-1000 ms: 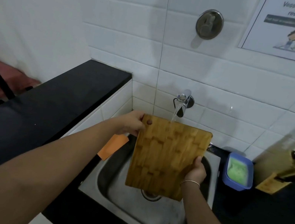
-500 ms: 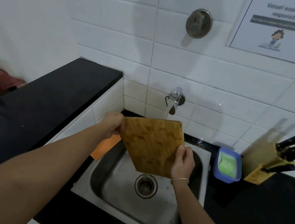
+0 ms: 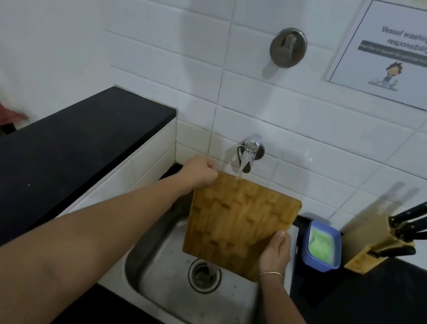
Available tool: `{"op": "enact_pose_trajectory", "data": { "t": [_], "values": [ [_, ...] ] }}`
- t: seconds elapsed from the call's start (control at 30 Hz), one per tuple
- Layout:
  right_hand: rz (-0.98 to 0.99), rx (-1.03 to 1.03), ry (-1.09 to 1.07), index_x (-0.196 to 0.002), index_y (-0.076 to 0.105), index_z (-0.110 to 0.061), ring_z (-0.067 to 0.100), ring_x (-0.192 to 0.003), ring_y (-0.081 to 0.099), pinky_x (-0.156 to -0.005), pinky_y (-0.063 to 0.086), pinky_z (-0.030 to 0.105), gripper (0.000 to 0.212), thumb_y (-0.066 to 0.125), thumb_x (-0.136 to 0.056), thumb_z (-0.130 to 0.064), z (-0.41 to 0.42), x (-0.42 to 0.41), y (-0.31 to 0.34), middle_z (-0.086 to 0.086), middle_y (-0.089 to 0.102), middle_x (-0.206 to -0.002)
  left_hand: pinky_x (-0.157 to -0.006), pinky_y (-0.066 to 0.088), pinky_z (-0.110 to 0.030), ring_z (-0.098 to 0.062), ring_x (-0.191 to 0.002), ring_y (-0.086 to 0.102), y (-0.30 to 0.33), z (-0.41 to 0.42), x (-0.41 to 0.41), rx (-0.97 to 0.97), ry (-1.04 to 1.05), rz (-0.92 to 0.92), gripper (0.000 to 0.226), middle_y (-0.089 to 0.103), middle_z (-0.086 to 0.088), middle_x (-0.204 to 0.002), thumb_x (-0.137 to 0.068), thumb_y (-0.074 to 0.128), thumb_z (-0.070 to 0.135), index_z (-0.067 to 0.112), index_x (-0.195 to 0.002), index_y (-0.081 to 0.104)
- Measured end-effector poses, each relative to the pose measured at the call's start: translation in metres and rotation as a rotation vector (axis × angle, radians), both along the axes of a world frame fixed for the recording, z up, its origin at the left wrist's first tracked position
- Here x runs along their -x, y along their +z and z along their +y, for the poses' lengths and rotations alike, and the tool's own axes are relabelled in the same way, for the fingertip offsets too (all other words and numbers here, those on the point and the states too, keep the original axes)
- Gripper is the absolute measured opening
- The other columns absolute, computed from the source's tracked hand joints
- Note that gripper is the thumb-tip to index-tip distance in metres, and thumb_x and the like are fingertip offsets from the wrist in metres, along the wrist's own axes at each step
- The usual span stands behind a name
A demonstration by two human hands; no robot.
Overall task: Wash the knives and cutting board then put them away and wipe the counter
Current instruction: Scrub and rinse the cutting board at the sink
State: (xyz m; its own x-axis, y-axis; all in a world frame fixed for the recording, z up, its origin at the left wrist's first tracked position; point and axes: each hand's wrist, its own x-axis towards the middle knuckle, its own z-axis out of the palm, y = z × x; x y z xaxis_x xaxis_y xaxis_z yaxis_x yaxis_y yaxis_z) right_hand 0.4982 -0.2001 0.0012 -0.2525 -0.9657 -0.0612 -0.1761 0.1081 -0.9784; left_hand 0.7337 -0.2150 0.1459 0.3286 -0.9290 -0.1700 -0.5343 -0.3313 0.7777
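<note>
Where white tiles [image 3: 325,129] rise, black counter [image 3: 378,316] flanks sink [image 3: 157,288].

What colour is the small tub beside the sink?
Blue tub, pale green contents; head view, the only one.

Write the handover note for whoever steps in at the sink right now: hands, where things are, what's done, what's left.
Left hand: grip on the top left corner of the cutting board.
Right hand: grip on the board's lower right edge.
Board is held tilted over the sink, with water from the tap running onto its top edge.
Knives: black handles sit in the knife block on the right counter; whether they are washed cannot be told.
Blue tub with green contents stands beside the sink.
Done: board rinse is under way.
Left: finish the board, store it, shut the tap, wipe the counter.
</note>
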Motion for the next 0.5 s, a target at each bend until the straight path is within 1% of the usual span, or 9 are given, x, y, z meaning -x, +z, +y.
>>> {"op": "enact_pose_trajectory", "data": {
  "t": [0.07, 0.13, 0.2, 0.27, 0.3, 0.33, 0.37, 0.43, 0.5],
  "values": [
    [0.09, 0.08, 0.021, -0.089, 0.051, -0.009, 0.014, -0.072, 0.05, -0.07, 0.038, 0.032, 0.038, 0.036, -0.107, -0.038, -0.001, -0.006, 0.01, 0.0, 0.054, -0.079, -0.058, 0.037, -0.029, -0.021, -0.068, 0.048, -0.004, 0.004, -0.016, -0.132, -0.051, -0.116, 0.024, 0.045, -0.003, -0.067, -0.082, 0.052, -0.002, 0.015, -0.065, 0.051],
    [0.221, 0.149, 0.1, -0.081, 0.05, -0.013, 0.015, -0.068, 0.05, -0.06, 0.034, 0.029, 0.036, 0.039, -0.107, -0.036, 0.0, -0.014, 0.022, -0.002, 0.053, -0.073, -0.055, 0.04, -0.028, -0.02, -0.068, 0.054, -0.007, 0.014, -0.029, -0.282, -0.125, -0.255, 0.022, 0.055, -0.006, -0.071, -0.085, 0.053, 0.003, 0.015, -0.068, 0.06],
    [0.396, 0.186, 0.194, -0.083, 0.054, -0.02, 0.01, -0.069, 0.053, -0.06, 0.035, 0.025, 0.035, 0.04, -0.105, -0.044, 0.002, -0.024, 0.033, -0.007, 0.057, -0.074, -0.065, 0.05, -0.029, -0.023, -0.085, 0.064, -0.015, 0.02, -0.038, -0.399, -0.204, -0.286, 0.019, 0.068, -0.012, -0.092, -0.087, 0.056, 0.009, 0.013, -0.094, 0.073],
    [0.575, 0.274, 0.229, -0.083, 0.057, -0.026, 0.004, -0.065, 0.051, -0.058, 0.035, 0.023, 0.036, 0.039, -0.102, -0.051, 0.004, -0.034, 0.041, -0.011, 0.057, -0.07, -0.082, 0.055, -0.036, -0.025, -0.098, 0.061, -0.019, 0.024, -0.041, -0.464, -0.288, -0.247, 0.034, 0.064, -0.006, -0.1, -0.088, 0.053, 0.004, 0.012, -0.115, 0.071],
    [0.63, 0.312, 0.228, -0.082, 0.057, -0.027, 0.003, -0.063, 0.05, -0.056, 0.035, 0.024, 0.037, 0.038, -0.101, -0.052, 0.005, -0.037, 0.044, -0.012, 0.055, -0.068, -0.081, 0.056, -0.038, -0.025, -0.097, 0.059, -0.02, 0.025, -0.04, -0.465, -0.318, -0.221, 0.044, 0.062, -0.004, -0.099, -0.086, 0.05, -0.001, 0.014, -0.124, 0.068],
    [0.653, 0.322, 0.221, -0.081, 0.057, -0.028, 0.004, -0.062, 0.051, -0.056, 0.036, 0.024, 0.038, 0.037, -0.101, -0.053, 0.006, -0.04, 0.046, -0.012, 0.055, -0.066, -0.078, 0.057, -0.038, -0.027, -0.096, 0.06, -0.019, 0.025, -0.039, -0.446, -0.326, -0.193, 0.046, 0.063, -0.006, -0.1, -0.085, 0.047, -0.004, 0.019, -0.117, 0.069],
    [0.65, 0.312, 0.208, -0.08, 0.057, -0.028, 0.006, -0.061, 0.051, -0.056, 0.037, 0.025, 0.038, 0.037, -0.1, -0.054, 0.007, -0.04, 0.047, -0.012, 0.055, -0.066, -0.076, 0.058, -0.038, -0.028, -0.097, 0.063, -0.019, 0.022, -0.038, -0.407, -0.319, -0.151, 0.044, 0.065, -0.008, -0.103, -0.084, 0.045, -0.005, 0.017, -0.113, 0.07],
    [0.603, 0.261, 0.163, -0.081, 0.056, -0.03, 0.009, -0.063, 0.053, -0.057, 0.036, 0.027, 0.037, 0.037, -0.101, -0.055, 0.009, -0.038, 0.048, -0.012, 0.057, -0.068, -0.081, 0.058, -0.039, -0.027, -0.102, 0.063, -0.012, 0.016, -0.034, -0.328, -0.278, -0.057, 0.042, 0.066, -0.009, -0.109, -0.083, 0.046, -0.008, 0.014, -0.112, 0.068],
    [0.54, 0.196, 0.109, -0.086, 0.058, -0.03, 0.012, -0.067, 0.054, -0.061, 0.038, 0.029, 0.036, 0.037, -0.101, -0.055, 0.009, -0.035, 0.049, -0.01, 0.061, -0.072, -0.081, 0.054, -0.036, -0.023, -0.105, 0.06, -0.002, 0.007, -0.027, -0.25, -0.228, 0.045, 0.049, 0.066, -0.006, -0.112, -0.079, 0.047, -0.012, 0.015, -0.114, 0.067]
  ]
}}
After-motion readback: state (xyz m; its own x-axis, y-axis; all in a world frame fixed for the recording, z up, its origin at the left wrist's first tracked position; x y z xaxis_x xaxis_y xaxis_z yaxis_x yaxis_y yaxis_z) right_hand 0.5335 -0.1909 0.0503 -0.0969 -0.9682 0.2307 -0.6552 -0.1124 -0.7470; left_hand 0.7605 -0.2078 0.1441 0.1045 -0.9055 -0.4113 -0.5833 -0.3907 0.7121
